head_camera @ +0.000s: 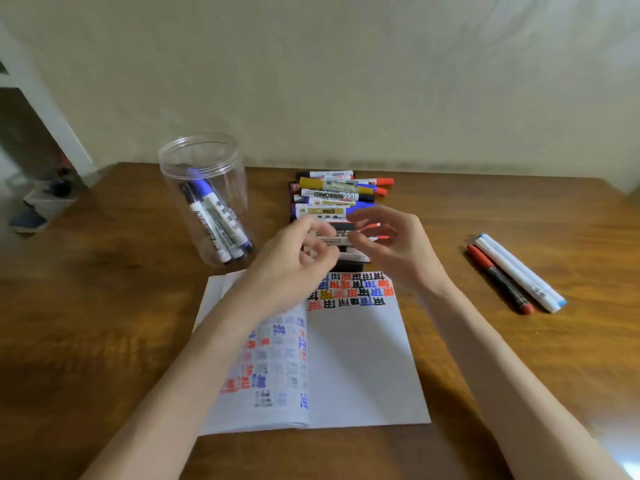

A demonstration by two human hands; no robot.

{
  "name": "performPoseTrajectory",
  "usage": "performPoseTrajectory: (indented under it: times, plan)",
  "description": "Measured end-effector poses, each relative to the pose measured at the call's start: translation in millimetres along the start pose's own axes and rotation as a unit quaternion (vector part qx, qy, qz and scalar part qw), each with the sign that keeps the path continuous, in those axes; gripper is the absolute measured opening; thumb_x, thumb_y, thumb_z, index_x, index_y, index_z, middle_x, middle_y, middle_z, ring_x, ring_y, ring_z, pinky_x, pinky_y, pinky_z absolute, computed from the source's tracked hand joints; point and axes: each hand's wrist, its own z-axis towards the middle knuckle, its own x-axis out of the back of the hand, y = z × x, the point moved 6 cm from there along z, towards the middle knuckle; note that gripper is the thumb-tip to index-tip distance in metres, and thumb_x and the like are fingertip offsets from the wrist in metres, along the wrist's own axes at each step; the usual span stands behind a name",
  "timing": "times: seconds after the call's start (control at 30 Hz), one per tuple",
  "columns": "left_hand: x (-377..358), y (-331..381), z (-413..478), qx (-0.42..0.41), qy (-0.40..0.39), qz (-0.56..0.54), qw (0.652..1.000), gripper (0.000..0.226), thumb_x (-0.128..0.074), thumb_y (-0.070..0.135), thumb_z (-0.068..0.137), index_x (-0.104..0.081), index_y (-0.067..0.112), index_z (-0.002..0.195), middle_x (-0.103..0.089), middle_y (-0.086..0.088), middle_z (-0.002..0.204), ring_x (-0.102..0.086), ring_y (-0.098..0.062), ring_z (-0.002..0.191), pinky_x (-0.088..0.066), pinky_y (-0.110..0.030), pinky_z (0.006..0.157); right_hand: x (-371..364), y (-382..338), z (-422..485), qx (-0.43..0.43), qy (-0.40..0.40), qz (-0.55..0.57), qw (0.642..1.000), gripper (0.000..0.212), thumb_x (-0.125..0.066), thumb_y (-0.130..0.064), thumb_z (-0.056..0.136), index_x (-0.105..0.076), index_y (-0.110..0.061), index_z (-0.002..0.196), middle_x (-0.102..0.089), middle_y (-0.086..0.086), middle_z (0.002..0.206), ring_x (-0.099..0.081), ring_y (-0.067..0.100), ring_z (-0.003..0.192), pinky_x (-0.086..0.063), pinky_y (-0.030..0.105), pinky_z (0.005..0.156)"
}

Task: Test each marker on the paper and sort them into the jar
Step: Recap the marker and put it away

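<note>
A clear plastic jar (204, 188) stands at the back left with several blue and black markers leaning inside. A pile of markers (337, 194) lies at the back centre. Just in front of it both hands meet over one white-barrelled marker (330, 241). My left hand (294, 261) pinches its left part with curled fingers. My right hand (394, 244) curls round its right end, where a red part shows between the fingers; motion blur hides the exact grip. Below the hands lies the white paper (363, 358), with rows of red, blue and black test marks along its top.
A red marker (498, 278) and a white marker with blue ends (519, 271) lie side by side on the right of the wooden table (104, 306). A cream wall runs behind the table. The paper's left half is folded over, with faded marks showing.
</note>
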Motion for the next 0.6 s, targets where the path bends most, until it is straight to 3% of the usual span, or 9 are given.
performPoseTrajectory:
  times: [0.1,0.2,0.27,0.37,0.47,0.53,0.6]
  plan:
    - [-14.9,-26.3,-1.7,0.051,-0.080,0.201,0.975,0.029,-0.058,0.052,0.100,-0.052,0.040,0.126,-0.064,0.018,0.101,-0.064,-0.001,0.094,-0.057,-0.038,0.088,22.5,18.5,-7.6,-0.017,0.011,-0.076,0.997,0.017,-0.078,-0.019,0.093,-0.077,-0.024,0.109,-0.075,-0.011,0.101,-0.070,0.000,0.087,-0.055,0.015,0.069]
    - [-12.5,-36.7,-2.6,0.071,-0.098,0.229,0.966,0.030,-0.056,0.052,0.100,-0.050,0.040,0.127,-0.063,0.019,0.102,-0.062,-0.003,0.099,-0.056,-0.038,0.091,26.7,29.4,-14.4,-0.011,0.000,-0.148,0.989,0.015,-0.080,-0.024,0.092,-0.077,-0.023,0.106,-0.073,-0.009,0.106,-0.066,0.002,0.086,-0.048,0.008,0.062]
    - [-10.3,-38.7,-1.2,0.076,-0.102,0.243,0.962,0.026,-0.056,0.054,0.100,-0.051,0.041,0.123,-0.062,0.020,0.104,-0.062,-0.005,0.101,-0.056,-0.040,0.091,21.3,30.5,-17.0,0.013,-0.004,-0.176,0.984,0.015,-0.082,-0.027,0.090,-0.078,-0.021,0.103,-0.070,-0.007,0.106,-0.062,0.006,0.086,-0.046,0.011,0.066]
    - [-6.8,-43.7,10.4,0.067,-0.030,0.275,0.959,0.024,-0.057,0.050,0.101,-0.053,0.036,0.120,-0.063,0.016,0.106,-0.062,-0.005,0.094,-0.051,-0.029,0.074,8.8,29.6,-18.3,0.042,-0.013,-0.218,0.975,0.015,-0.083,-0.035,0.088,-0.078,-0.024,0.097,-0.064,-0.008,0.103,-0.055,0.014,0.096,-0.043,0.029,0.075]
    - [-2.4,-50.8,16.2,0.025,0.102,0.270,0.957,0.020,-0.063,0.041,0.100,-0.056,0.030,0.115,-0.061,0.012,0.100,-0.062,-0.007,0.085,-0.043,-0.021,0.060,-2.4,31.0,-20.2,0.055,-0.033,-0.247,0.967,0.019,-0.084,-0.038,0.086,-0.077,-0.023,0.097,-0.060,-0.007,0.106,-0.051,0.015,0.104,-0.046,0.032,0.079]
    - [-0.6,-58.4,17.2,-0.008,0.161,0.284,0.945,0.027,-0.067,0.038,0.097,-0.057,0.026,0.120,-0.060,0.004,0.109,-0.063,-0.016,0.096,-0.049,-0.026,0.065,-6.0,32.1,-20.8,0.068,-0.029,-0.263,0.962,0.023,-0.084,-0.038,0.087,-0.076,-0.022,0.101,-0.058,-0.008,0.106,-0.050,0.014,0.104,-0.047,0.033,0.078]
    - [-0.4,-67.7,19.8,-0.004,0.170,0.296,0.940,0.039,-0.066,0.041,0.098,-0.057,0.024,0.132,-0.060,0.000,0.125,-0.059,-0.020,0.113,-0.054,-0.034,0.079,-7.5,32.9,-20.6,0.078,-0.015,-0.271,0.959,0.024,-0.083,-0.037,0.087,-0.074,-0.021,0.103,-0.054,-0.010,0.103,-0.050,0.014,0.102,-0.048,0.032,0.077]
